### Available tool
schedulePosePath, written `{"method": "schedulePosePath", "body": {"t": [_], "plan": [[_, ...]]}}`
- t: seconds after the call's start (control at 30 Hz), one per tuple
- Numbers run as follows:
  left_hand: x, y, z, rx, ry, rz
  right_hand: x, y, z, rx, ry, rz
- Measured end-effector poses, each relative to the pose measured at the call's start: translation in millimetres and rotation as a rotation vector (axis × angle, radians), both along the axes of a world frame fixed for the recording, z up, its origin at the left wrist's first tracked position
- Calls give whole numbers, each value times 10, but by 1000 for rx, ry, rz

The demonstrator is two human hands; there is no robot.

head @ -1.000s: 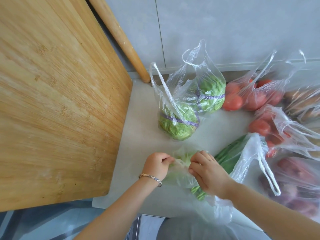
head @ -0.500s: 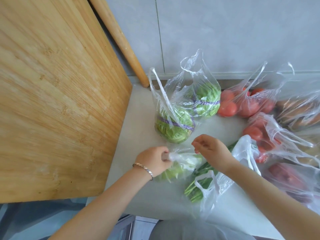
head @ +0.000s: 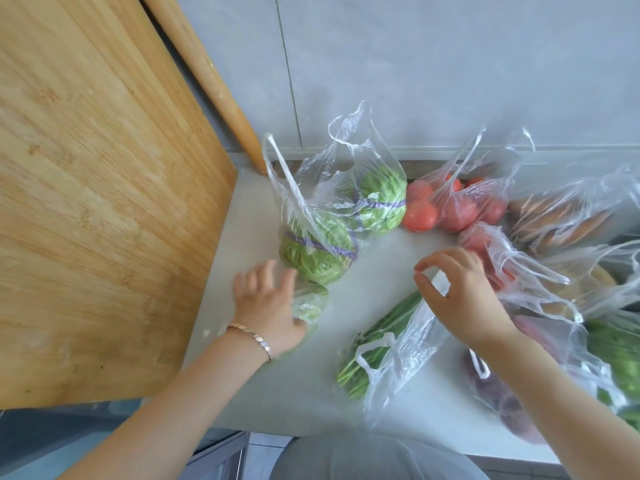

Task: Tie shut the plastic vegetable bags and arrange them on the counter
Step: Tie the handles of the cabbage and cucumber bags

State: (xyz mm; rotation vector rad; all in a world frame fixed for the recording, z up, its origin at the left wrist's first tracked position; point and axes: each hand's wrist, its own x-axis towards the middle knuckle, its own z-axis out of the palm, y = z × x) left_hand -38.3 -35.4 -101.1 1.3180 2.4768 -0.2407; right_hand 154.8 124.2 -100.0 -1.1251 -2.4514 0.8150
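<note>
Subject of the next move, as judged: the clear plastic bag of long green stalks (head: 408,341), untied, lying flat on the pale grey counter (head: 381,258). Its long axis runs diagonally, from the near left to the far right. The far end sits directly under the right hand (head: 462,296); the loose white handle loops (head: 363,358) lie at the near end, below and left of that hand. The right hand hovers just above the plastic with fingers curved, thumb and forefinger apart in an open ring, pinching nothing that can be seen. It is clearly the nearer hand to this bag. The left hand (head: 268,308) is well to the left, fingers straight and spread, palm resting on the small clear plastic bag of pale green leaves (head: 311,304). That bag touches the tall clear bag holding two green cabbages with purple bands (head: 329,233) and sits near the large bamboo cutting board (head: 104,202). Whether the small bag is knotted cannot be told. Assessment: tying the stalk bag calls for the right hand to draw back toward the near end, along the axis, to reach the loops.
</note>
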Motion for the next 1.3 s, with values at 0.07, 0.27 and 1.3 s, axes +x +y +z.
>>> {"method": "schedulePosePath", "body": {"t": [0.07, 0.27, 1.3], "plan": [[267, 132, 164, 88, -369, -215, 101, 60, 20, 15, -120, -94], [698, 360, 113, -86, -678, -350, 313, 144, -50, -191, -649, -98], [426, 205, -416, 616, -974, 358, 364, -169, -389, -691, 262, -91]]}}
